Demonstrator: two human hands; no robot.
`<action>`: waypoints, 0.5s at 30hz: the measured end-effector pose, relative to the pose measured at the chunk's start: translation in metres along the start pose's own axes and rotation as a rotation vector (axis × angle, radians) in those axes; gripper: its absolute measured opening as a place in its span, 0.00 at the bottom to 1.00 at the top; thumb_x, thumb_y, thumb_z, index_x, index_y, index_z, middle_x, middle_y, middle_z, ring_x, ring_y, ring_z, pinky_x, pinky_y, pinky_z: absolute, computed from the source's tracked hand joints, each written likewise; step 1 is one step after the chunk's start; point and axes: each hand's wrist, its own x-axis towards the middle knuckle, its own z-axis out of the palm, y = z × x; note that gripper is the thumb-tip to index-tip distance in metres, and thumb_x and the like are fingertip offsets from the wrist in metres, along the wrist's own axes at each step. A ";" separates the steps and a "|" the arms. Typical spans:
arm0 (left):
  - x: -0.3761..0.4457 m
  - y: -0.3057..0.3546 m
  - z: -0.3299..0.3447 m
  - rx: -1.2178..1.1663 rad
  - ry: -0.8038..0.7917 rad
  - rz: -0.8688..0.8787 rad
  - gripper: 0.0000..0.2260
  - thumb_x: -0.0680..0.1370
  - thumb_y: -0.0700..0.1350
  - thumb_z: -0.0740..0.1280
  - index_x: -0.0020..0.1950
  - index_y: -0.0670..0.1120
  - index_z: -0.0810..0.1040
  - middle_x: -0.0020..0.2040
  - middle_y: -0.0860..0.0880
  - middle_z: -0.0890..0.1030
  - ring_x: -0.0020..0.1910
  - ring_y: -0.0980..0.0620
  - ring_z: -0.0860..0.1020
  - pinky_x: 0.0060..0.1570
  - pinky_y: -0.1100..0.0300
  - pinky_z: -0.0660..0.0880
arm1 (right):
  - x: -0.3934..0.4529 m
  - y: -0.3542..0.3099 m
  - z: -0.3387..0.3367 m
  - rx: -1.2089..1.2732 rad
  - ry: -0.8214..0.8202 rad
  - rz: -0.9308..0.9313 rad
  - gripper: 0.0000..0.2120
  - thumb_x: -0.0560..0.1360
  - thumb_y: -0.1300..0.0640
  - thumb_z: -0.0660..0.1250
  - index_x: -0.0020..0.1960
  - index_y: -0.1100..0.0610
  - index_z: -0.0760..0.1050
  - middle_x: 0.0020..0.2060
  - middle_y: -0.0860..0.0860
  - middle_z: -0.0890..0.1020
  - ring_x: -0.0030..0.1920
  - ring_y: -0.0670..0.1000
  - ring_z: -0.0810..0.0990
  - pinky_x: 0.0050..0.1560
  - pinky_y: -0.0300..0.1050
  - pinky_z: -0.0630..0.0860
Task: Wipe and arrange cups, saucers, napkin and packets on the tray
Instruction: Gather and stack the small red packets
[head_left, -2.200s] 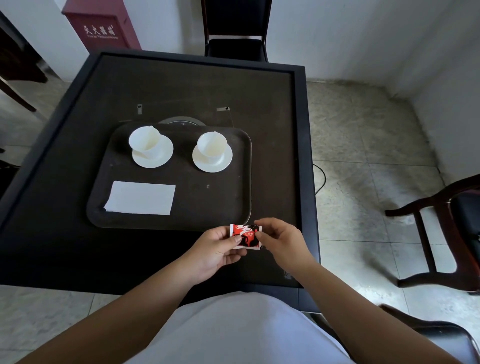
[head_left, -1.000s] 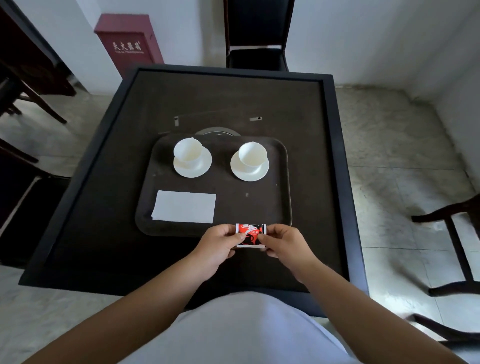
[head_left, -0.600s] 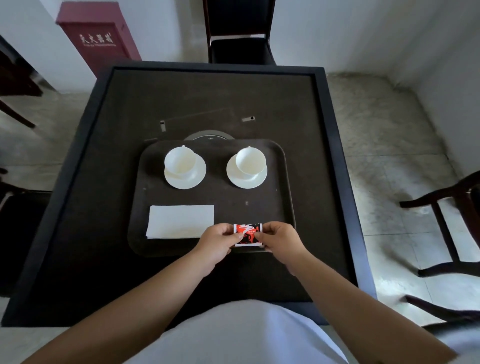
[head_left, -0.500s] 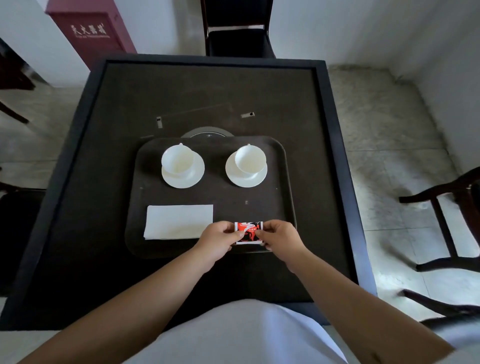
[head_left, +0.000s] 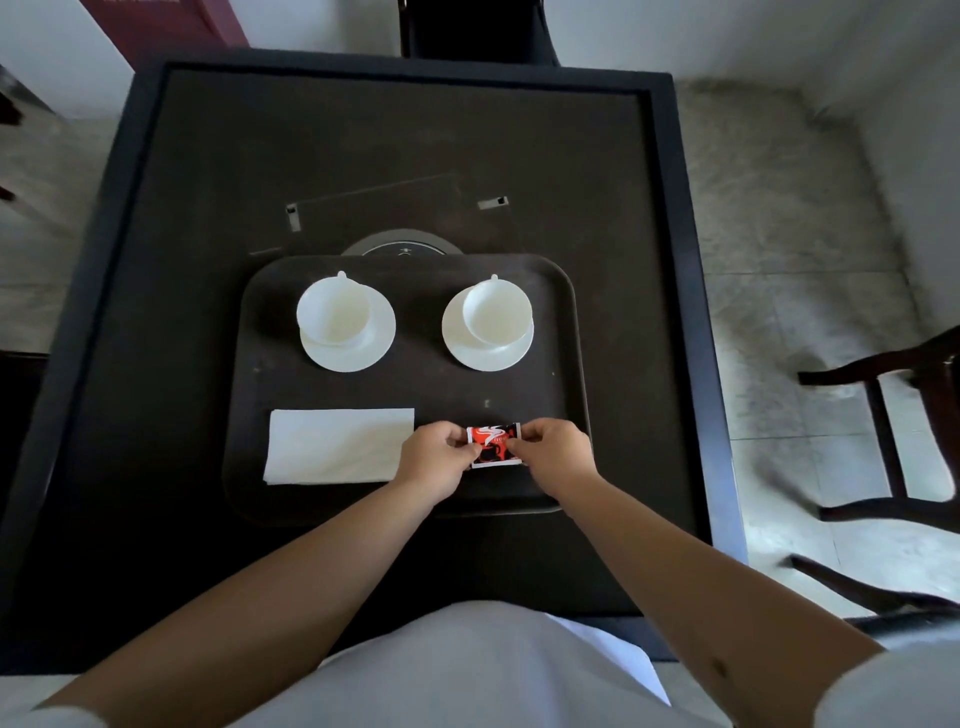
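Left hand (head_left: 435, 457) and right hand (head_left: 556, 457) pinch opposite ends of a red-and-black paper packet (head_left: 493, 447). It sits over the dark rectangular plastic tray (head_left: 415, 384), beside a folded white napkin (head_left: 337, 447).

A dark tabletop (head_left: 597, 218) with a raised black rim carries a dark tray (head_left: 415, 384) that partly covers a round disc (head_left: 402, 245).

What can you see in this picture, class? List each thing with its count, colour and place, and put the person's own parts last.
tray: 1, dark brown, table centre
cups: 2, white, on saucers
saucers: 2, white, tray's far half
napkin: 1, white, tray's near left
packet: 1, red and black, tray's near right, pinched by both hands
table: 1, black
chairs: 2 or more, dark, far side and right
left hand: on packet
right hand: on packet
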 end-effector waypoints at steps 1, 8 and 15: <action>0.002 0.001 0.001 0.008 -0.001 -0.006 0.05 0.75 0.46 0.72 0.47 0.47 0.81 0.43 0.49 0.83 0.44 0.49 0.81 0.48 0.54 0.77 | 0.002 0.001 0.000 -0.011 0.004 -0.003 0.06 0.74 0.49 0.73 0.39 0.48 0.80 0.33 0.48 0.83 0.30 0.46 0.78 0.28 0.40 0.71; 0.009 0.006 0.009 0.113 0.040 0.032 0.06 0.75 0.47 0.73 0.48 0.47 0.79 0.40 0.54 0.78 0.42 0.55 0.76 0.41 0.63 0.68 | 0.013 0.009 0.003 -0.057 0.014 0.012 0.07 0.74 0.50 0.73 0.38 0.48 0.78 0.34 0.47 0.82 0.34 0.47 0.79 0.30 0.39 0.71; 0.010 0.005 0.012 0.146 0.060 0.046 0.07 0.75 0.46 0.73 0.44 0.49 0.76 0.37 0.56 0.76 0.39 0.56 0.75 0.34 0.65 0.66 | 0.014 0.014 0.010 -0.078 0.055 -0.003 0.05 0.74 0.52 0.72 0.48 0.50 0.78 0.37 0.45 0.81 0.37 0.44 0.78 0.33 0.40 0.72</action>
